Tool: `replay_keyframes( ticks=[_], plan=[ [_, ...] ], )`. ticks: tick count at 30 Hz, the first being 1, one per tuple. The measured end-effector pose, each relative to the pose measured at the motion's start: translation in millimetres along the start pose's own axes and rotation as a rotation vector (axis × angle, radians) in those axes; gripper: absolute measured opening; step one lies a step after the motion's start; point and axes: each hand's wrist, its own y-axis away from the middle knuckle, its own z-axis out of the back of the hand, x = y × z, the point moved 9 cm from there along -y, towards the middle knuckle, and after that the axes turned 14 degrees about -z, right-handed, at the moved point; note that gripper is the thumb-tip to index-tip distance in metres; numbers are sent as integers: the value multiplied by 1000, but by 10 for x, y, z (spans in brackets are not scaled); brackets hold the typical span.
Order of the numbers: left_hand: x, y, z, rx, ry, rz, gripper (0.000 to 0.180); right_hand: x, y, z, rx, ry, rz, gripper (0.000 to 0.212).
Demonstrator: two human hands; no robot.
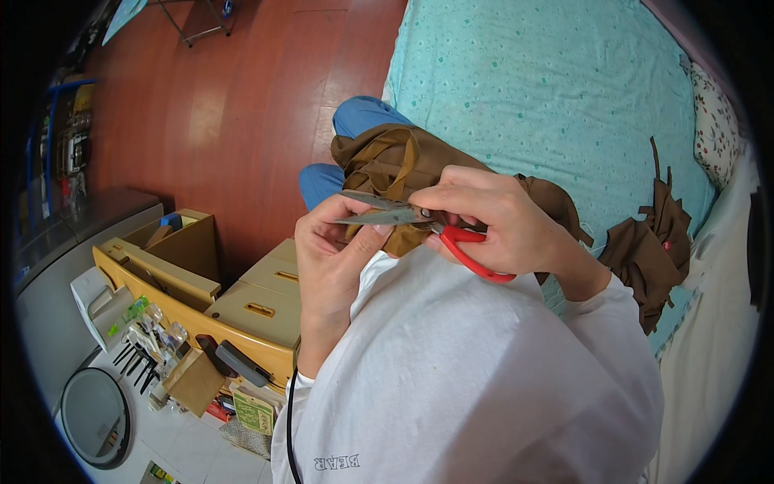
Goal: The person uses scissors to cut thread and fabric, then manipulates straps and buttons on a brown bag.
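Observation:
My right hand (pixel 504 218) grips a pair of scissors (pixel 476 256) with red handles, its fingers around the handles and close to the pivot. The metal blades point left and stand slightly apart. My left hand (pixel 322 254) is closed in a pinch at the blades, with the thumb tip just under the lower one. A fold of brown cloth (pixel 401 240) shows at that thumb, partly hidden by the blades. More of the brown cloth, with a loose strap (pixel 407 161), lies bunched across my lap over blue trousers (pixel 367 114).
At the right, a bed with a light green sheet (pixel 524 81) holds more brown cloth pieces (pixel 649 246) and a patterned pillow (pixel 715 121). To the left stand a wooden-edged cabinet (pixel 250 343), an open box (pixel 189 242) and a round mirror (pixel 95 415). Reddish floor (pixel 242 105) lies beyond.

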Motion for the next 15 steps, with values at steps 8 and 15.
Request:
replay_keyframes(
  ticks=[8, 15],
  plan=[
    [39, -7, 55, -24, 30, 24, 10, -47, -75, 65, -88, -106, 32, 33],
    [-19, 10, 161, -38, -1, -35, 11, -34, -687, 380, -55, -155, -23, 26]
  ],
)
